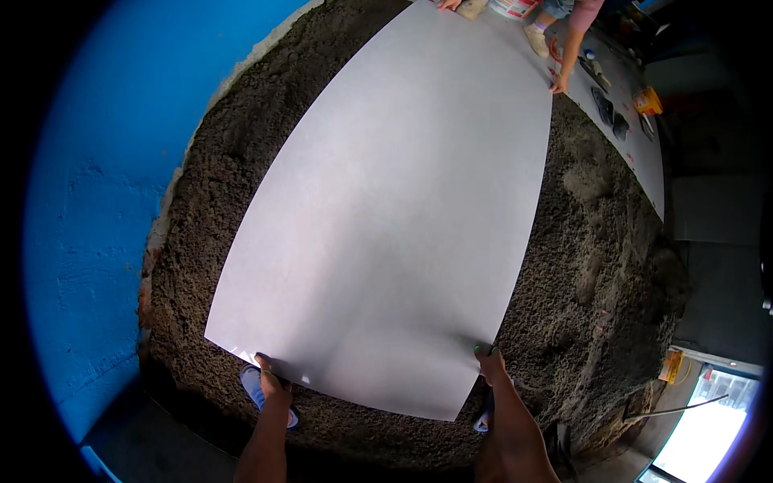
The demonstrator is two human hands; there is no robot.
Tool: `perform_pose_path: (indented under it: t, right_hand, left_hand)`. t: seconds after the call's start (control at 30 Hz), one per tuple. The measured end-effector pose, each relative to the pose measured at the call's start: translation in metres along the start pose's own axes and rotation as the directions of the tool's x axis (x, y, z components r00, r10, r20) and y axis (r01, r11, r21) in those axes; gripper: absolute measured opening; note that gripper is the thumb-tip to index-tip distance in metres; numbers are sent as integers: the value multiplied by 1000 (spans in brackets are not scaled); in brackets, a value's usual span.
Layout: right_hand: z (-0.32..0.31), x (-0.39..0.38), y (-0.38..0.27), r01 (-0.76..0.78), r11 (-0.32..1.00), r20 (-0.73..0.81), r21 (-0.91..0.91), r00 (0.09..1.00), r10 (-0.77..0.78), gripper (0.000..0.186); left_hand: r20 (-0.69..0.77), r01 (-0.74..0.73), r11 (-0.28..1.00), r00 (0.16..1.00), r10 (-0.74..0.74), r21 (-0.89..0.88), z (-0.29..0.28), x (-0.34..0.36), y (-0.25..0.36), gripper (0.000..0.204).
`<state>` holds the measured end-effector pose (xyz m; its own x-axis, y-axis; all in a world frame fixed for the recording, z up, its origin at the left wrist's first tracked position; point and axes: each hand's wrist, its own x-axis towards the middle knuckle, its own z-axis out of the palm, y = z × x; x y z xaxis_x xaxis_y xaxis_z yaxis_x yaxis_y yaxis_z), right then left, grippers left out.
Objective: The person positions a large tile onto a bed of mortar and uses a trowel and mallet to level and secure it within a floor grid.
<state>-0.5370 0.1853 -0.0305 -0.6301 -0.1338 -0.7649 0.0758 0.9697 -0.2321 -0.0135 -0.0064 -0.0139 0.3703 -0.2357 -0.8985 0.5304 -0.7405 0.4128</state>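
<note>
— Large pale grey floor tile (386,217), smooth and rectangular: where does it lie?

— Flat over a bed of rough dark grey mortar (596,266), which shows along its left, right and near sides. A blue painted wall (97,201) runs along the left.

— And the person's own hands?

— Both at the near edge. The left hand (272,386) grips the near left corner, fingers curled over the edge from above (thumb hidden underneath, so how tightly is hard to tell). The right hand (489,362) grips the near right corner the same way, fingers closed on the rim.

— Anything under them?

— A blue sandal (254,385) shows just beside the left hand, on the mortar.

— Someone else is there?

— Yes, at the far end. Another person's hand (559,83) touches the tile's far right corner, and a pale shoe (535,39) stands nearby. Further right, on already laid pale flooring (648,161), sit an orange container (646,100) and some dark tools (610,113).
</note>
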Motion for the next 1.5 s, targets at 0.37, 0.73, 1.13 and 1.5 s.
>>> perform_pose_path:
  t: [0.37, 0.73, 1.13, 1.5]
  right_hand:
    - [16, -17, -24, -48, 996, -38, -72, 998, 45, 57]
    - [11, -5, -5, -73, 996, -104, -55, 992, 67, 59]
    - [34, -21, 83, -21, 995, -190, -95, 982, 3, 55]
    - [61, -77, 126, -35, 993, -243, -115, 970, 6, 61]
  left_hand:
    - [67, 43, 999, 997, -43, -13, -26, 13, 4, 76]
    - [70, 51, 997, 996, -55, 50, -19, 26, -16, 68]
    - [-5, 111, 992, 994, -111, 64, -7, 22, -10, 67]
    - [100, 48, 999, 994, -48, 6, -9, 24, -25, 78]
